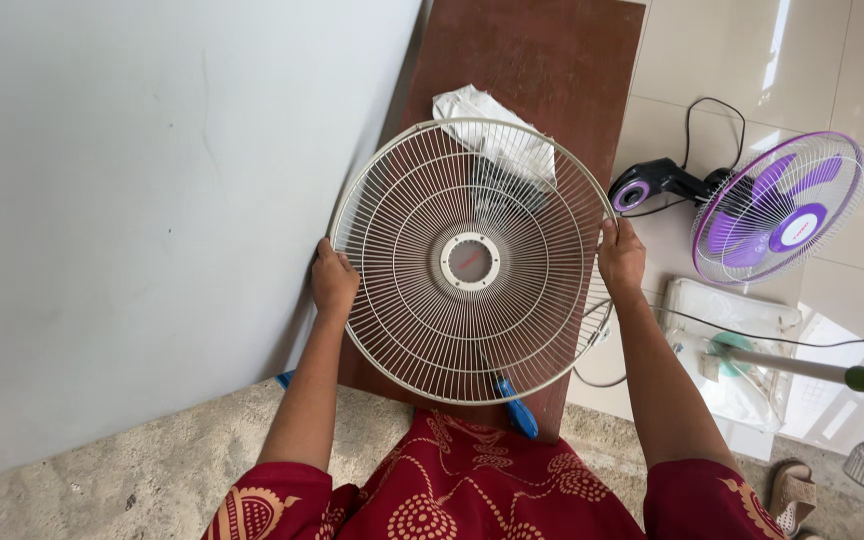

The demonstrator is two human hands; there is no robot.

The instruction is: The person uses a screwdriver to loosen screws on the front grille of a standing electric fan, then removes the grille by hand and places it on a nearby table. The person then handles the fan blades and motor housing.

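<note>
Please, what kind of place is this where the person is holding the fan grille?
Probably a home floor used for fan cleaning or repair. Both hands, left hand and right hand, hold a white fan grille over a brown board; a purple fan lies on the glossy floor tiles.

Fan grille [470, 261] above board [542, 70] — cloth [472, 110] behind, small fan [777, 207] right.

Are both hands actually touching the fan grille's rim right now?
Touching. The head view shows the left hand and right hand gripping opposite sides of the fan grille.
</note>
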